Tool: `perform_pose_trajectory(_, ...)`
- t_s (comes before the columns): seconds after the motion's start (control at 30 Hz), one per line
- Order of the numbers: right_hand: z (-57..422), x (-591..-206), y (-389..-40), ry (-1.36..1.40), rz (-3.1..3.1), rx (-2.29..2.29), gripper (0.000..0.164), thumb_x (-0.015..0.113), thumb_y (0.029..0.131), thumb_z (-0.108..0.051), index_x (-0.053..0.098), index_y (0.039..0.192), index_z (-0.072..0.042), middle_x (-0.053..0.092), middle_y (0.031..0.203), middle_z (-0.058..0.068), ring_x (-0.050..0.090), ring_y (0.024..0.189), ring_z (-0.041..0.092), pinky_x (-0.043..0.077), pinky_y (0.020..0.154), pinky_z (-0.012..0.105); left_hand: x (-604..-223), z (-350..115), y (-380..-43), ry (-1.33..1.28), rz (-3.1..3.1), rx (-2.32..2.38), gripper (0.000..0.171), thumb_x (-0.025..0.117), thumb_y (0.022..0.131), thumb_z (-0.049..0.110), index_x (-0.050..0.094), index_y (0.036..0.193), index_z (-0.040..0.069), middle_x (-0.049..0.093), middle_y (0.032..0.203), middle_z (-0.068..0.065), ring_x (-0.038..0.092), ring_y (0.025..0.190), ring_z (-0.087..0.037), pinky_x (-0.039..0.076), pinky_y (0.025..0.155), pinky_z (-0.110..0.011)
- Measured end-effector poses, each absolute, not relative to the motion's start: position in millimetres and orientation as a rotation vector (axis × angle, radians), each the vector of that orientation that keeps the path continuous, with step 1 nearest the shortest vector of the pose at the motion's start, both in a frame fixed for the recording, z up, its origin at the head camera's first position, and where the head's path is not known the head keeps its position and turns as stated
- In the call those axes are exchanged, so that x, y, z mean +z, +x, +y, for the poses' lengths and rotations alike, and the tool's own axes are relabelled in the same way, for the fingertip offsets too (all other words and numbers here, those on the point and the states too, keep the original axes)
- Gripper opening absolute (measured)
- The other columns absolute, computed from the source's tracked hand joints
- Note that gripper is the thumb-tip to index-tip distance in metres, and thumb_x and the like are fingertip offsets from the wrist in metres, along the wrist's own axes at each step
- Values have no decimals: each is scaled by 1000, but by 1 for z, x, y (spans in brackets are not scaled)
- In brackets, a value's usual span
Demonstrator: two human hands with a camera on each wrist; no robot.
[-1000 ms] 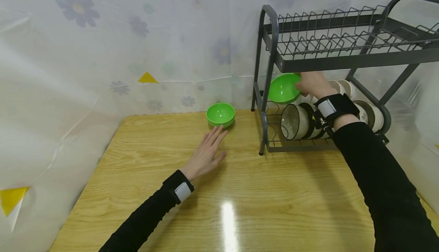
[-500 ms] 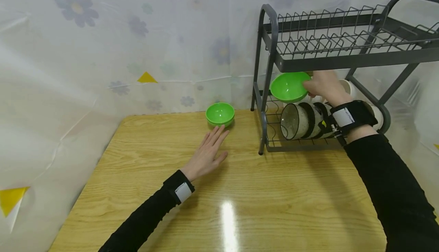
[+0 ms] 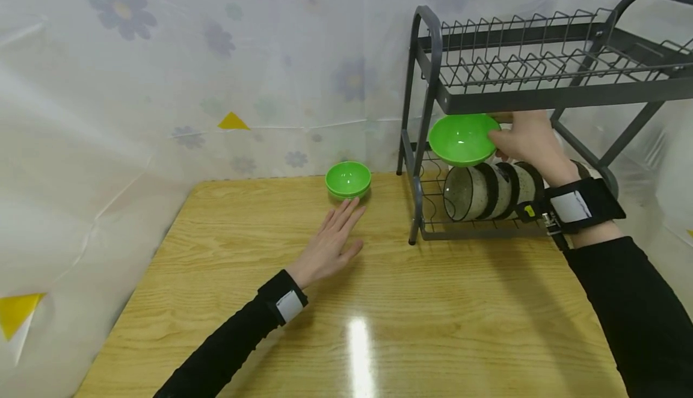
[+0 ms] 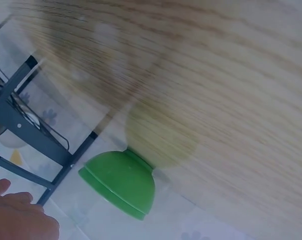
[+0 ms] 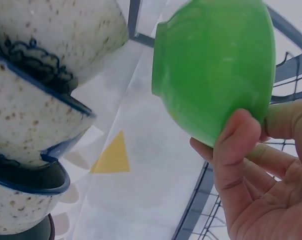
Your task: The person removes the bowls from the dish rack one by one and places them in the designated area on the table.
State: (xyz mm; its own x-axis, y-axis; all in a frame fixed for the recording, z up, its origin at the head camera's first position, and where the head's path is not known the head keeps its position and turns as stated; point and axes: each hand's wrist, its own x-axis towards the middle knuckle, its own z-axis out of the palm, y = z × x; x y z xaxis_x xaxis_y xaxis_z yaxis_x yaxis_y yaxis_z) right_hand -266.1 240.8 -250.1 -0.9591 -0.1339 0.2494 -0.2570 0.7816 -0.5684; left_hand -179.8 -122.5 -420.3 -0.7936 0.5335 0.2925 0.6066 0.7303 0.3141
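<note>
My right hand (image 3: 527, 139) pinches the rim of a green bowl (image 3: 463, 139) between thumb and fingers, under the upper shelf of the dark metal dish rack (image 3: 552, 94). In the right wrist view the held bowl (image 5: 216, 70) shows its smooth outer side and foot, gripped at its edge. Below it, several speckled bowls (image 3: 465, 193) with dark rims stand on edge in a row on the lower shelf. My left hand (image 3: 325, 244) lies with fingers straight, fingertips right by two nested green bowls (image 3: 348, 180) on the table. The left wrist view shows the nested bowls (image 4: 123, 182) from the side.
The wooden table (image 3: 260, 326) runs up to a wall covered with flowered plastic sheeting (image 3: 281, 73). The rack's upper wire shelf (image 3: 541, 61) overhangs the right hand. White cups or bowls are partly hidden behind that hand.
My right hand has moved right and a little toward me, bringing the green bowl slightly right with it inside the rack. The left hand has hardly moved.
</note>
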Motion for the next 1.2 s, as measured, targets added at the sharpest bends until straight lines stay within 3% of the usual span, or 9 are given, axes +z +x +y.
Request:
perform_pose_trajectory(0.2,239,-253,-246,352,-2755,890,53,49,92,-9,52,142,7,70,100,37,58,43,17,43,40,25,-419,-120,-178,-930,-2716,-574,70,60,102,23,24,160,8,19,169,-17,19,157,-36,18,129,-55)
perform_pose_trajectory(0.43,234,-260,-227,391,-2719,905,50,51,90,-6,55,138,9,67,108,40,60,43,10,46,38,24,-413,-118,-177,-975,-2640,-582,67,60,102,22,27,159,6,22,168,-16,21,156,-35,21,127,-58)
perform_pose_trajectory(0.57,237,-266,-219,407,-2730,923,51,52,89,-4,55,138,8,66,112,38,61,46,13,45,38,24,-406,-116,-176,-1021,-2597,-576,68,58,103,24,25,160,8,22,168,-14,18,158,-31,19,129,-53)
perform_pose_trajectory(0.7,238,-275,-210,401,-2793,943,50,52,91,-4,55,139,8,69,93,32,60,48,16,42,38,25,-398,-115,-174,-1098,-2534,-598,68,59,102,23,25,159,7,23,168,-13,17,158,-29,16,130,-49)
perform_pose_trajectory(0.83,233,-285,-201,445,-2817,990,47,55,92,-3,57,138,7,69,96,31,60,49,11,45,40,25,-388,-115,-171,-1170,-2467,-633,68,60,102,21,26,159,6,26,167,-14,18,158,-29,14,131,-47)
perform_pose_trajectory(0.93,223,-290,-194,464,-2823,1027,46,55,91,-2,59,137,4,69,87,30,58,47,8,45,40,25,-382,-115,-170,-1224,-2419,-628,66,59,102,22,28,157,4,28,166,-15,21,157,-30,15,131,-46)
perform_pose_trajectory(1.1,202,-293,-184,535,-2856,1077,48,55,90,0,60,137,2,70,99,30,61,52,8,48,41,26,-375,-114,-167,-1322,-2348,-592,61,53,106,30,32,156,2,33,164,-16,27,155,-32,19,131,-44)
perform_pose_trajectory(1.2,191,-293,-178,604,-2887,1082,50,54,89,3,58,138,3,70,96,25,59,52,9,48,42,25,-373,-112,-163,-1384,-2298,-562,61,50,106,34,33,155,2,35,162,-15,30,153,-33,20,130,-42)
